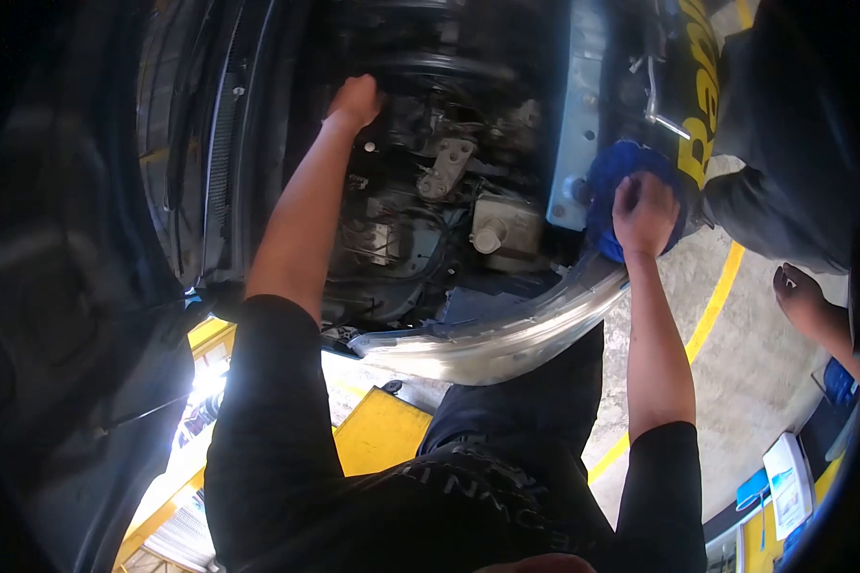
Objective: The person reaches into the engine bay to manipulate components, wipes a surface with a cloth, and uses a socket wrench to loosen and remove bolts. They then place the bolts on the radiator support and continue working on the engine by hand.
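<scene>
My left hand (356, 98) is closed in a fist deep in a car's engine bay (406, 229), near its far left side. Whatever it grips, if anything, is hidden. On the right, my right hand (648, 218) has its fingers curled on a dark blue cloth-like bundle (604, 196) at the front of the car. Between my arms are a metal bracket (446, 170) and a pale reservoir with a round cap (508, 229). Closest to my body lies a long clear headlight (492, 351).
A light blue crossmember (571, 105) runs beside the cloth. A shiny metal tool (674, 124) lies near a dark cover with yellow lettering (699, 91). At right stands another person, one hand (801, 298) hanging low. A yellow box (380, 435) is below the headlight.
</scene>
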